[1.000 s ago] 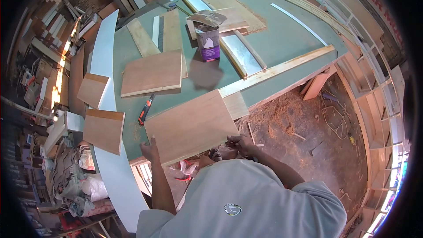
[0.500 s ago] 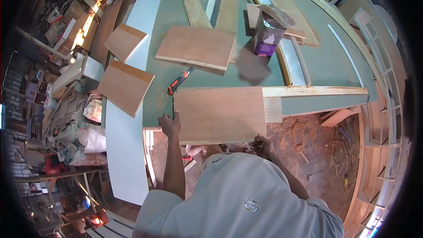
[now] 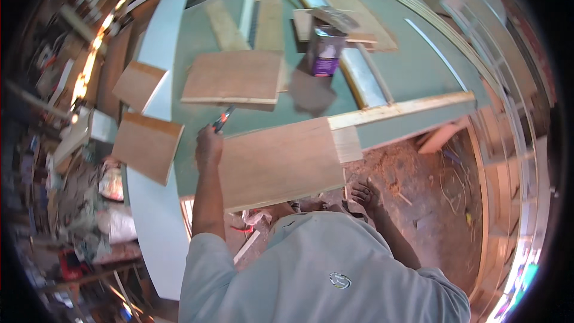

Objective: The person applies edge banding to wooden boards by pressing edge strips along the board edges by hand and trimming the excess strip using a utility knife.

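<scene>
My left hand point(image 3: 208, 143) has reached the handle end of the orange and black utility knife point(image 3: 222, 119); motion blur hides whether it grips it. My right hand point(image 3: 365, 192) is open just off the lower right corner of a large plywood panel point(image 3: 278, 161), fingers apart and slightly bent. That panel lies at the near edge of the green-grey worktop point(image 3: 382, 131). Beyond the knife rests a smaller plywood board point(image 3: 233, 75).
A metal can point(image 3: 326, 57) stands among strips and boards at the back. Two plywood pieces point(image 3: 143, 146) rest on a long white board point(image 3: 152, 221) at left. A pale batten point(image 3: 406, 107) extends rightward. Offcuts and sawdust litter the floor point(image 3: 418, 203); wooden framing point(image 3: 502, 185) lines the right.
My left hand has left the large panel's side and moved forward to the knife. My right hand has come off the panel's corner, fingers spreading. The view has also shifted.
</scene>
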`<action>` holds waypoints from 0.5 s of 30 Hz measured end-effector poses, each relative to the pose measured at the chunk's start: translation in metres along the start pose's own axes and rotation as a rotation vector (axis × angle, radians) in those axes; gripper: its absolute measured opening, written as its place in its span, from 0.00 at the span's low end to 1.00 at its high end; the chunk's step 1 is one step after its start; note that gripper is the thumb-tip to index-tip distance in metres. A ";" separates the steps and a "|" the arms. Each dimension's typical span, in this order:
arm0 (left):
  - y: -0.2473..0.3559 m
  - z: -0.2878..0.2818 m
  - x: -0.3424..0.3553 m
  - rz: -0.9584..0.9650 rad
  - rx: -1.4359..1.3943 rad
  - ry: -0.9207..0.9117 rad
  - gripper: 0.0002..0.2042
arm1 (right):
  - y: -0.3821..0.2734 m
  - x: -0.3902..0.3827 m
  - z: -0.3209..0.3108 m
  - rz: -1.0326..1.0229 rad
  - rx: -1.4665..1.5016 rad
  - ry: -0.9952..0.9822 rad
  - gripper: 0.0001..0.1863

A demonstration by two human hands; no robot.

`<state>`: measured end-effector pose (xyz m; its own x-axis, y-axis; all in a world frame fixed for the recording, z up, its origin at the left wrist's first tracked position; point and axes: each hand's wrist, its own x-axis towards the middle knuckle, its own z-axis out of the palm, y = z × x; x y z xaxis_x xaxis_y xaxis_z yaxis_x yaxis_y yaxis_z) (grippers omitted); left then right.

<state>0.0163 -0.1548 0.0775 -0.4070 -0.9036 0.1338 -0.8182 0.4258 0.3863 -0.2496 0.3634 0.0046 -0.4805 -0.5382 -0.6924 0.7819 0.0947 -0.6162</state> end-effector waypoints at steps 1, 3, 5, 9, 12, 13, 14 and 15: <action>-0.011 0.004 0.002 0.009 0.035 -0.014 0.14 | 0.002 -0.006 -0.008 -0.046 0.057 0.007 0.31; -0.002 0.017 0.010 0.012 0.053 -0.087 0.14 | 0.004 -0.027 -0.021 -0.110 0.118 0.181 0.31; -0.026 0.029 0.026 -0.001 0.043 -0.127 0.15 | 0.006 -0.047 -0.028 -0.108 0.155 0.236 0.32; -0.085 0.036 0.053 0.068 -0.036 -0.054 0.16 | 0.023 -0.065 -0.059 -0.097 0.210 0.314 0.32; -0.119 0.020 0.053 -0.108 -0.119 -0.005 0.18 | 0.026 -0.065 -0.064 -0.076 0.148 0.349 0.27; -0.115 0.015 0.048 -0.238 -0.400 0.013 0.18 | 0.026 -0.065 -0.065 -0.079 0.158 0.358 0.27; -0.106 0.008 0.041 -0.374 -0.678 0.034 0.18 | 0.020 -0.066 -0.058 -0.142 0.020 0.382 0.26; -0.087 0.005 0.029 -0.371 -0.676 0.027 0.18 | 0.012 -0.069 -0.048 -0.202 -0.119 0.409 0.25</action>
<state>0.0741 -0.2177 0.0433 -0.1379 -0.9859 -0.0945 -0.4700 -0.0189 0.8825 -0.2261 0.4421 0.0272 -0.7542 -0.1841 -0.6303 0.6168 0.1306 -0.7762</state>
